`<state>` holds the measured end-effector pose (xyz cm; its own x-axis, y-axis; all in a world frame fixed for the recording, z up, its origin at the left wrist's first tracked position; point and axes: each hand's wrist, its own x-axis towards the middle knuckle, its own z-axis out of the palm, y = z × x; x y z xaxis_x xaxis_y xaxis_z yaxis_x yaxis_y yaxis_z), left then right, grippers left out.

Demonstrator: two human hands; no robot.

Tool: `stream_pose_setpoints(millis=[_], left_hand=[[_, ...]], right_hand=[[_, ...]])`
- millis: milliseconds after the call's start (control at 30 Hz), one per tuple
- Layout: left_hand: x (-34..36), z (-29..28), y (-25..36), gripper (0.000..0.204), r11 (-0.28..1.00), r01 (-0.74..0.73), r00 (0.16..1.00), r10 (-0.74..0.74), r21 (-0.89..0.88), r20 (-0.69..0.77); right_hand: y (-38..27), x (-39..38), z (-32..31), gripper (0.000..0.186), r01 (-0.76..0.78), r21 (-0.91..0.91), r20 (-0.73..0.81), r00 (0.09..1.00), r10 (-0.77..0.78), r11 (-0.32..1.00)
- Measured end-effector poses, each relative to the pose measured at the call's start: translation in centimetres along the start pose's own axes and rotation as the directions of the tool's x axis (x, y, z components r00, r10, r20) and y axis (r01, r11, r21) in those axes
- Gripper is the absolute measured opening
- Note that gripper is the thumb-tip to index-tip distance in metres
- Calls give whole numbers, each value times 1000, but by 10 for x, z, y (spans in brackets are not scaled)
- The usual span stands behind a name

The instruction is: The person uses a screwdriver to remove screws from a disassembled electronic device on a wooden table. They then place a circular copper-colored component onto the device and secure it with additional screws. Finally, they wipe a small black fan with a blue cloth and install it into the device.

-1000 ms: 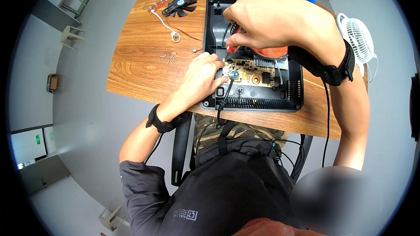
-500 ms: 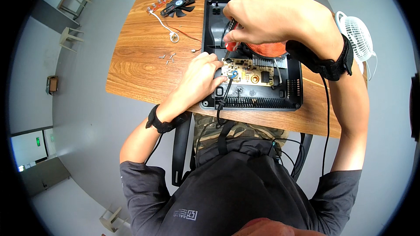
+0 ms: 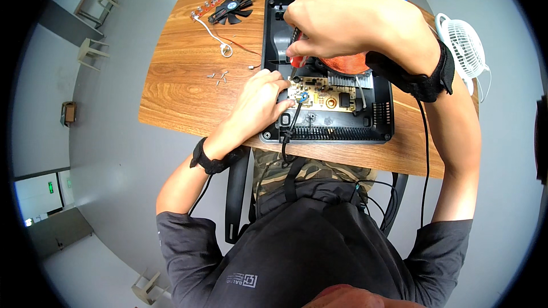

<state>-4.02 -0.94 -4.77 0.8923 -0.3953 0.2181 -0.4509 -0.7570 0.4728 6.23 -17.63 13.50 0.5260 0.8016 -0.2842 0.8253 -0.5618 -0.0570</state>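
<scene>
In the near half of the black housing (image 3: 276,37), a circuit board (image 3: 317,96) is lying under a screwdriver (image 3: 297,61) the right hand (image 3: 328,20) is clasping, the left hand (image 3: 260,100) (whether pinching cannot be told) resting at the housing's left side, both barely shifting this past second, so work is seemingly continuing.

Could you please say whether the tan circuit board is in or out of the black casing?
In: the circuit board lies inside the black casing, whose rim shows left, right and below it.
</scene>
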Motion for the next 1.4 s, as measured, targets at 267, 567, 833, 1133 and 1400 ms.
stream_pose_setpoints(millis=[267, 567, 833, 1133, 1400], left_hand=[[0, 2, -1, 36, 1000, -16, 1000, 16, -1, -15], [0, 1, 3, 35, 1000, -15, 1000, 15, 18, -1], [1, -2, 3, 35, 998, 7, 999, -9, 58, 46], [-1, 5, 0, 34, 997, -33, 999, 34, 63, -10], [0, -5, 2, 36, 999, 19, 1000, -18, 46, -3]], right_hand=[[-14, 5, -6, 36, 3, -44, -5, 1000, -4, 999], [-4, 11, 28, 22, 181, -51, -390, 902, -186, 982], [-21, 16, 0, 24, -154, -104, 4, 988, 156, 983], [-25, 34, 33, 26, -14, 20, -132, 991, 17, 1000], [-37, 21, 29, 22, -51, -100, -276, 961, 22, 994]])
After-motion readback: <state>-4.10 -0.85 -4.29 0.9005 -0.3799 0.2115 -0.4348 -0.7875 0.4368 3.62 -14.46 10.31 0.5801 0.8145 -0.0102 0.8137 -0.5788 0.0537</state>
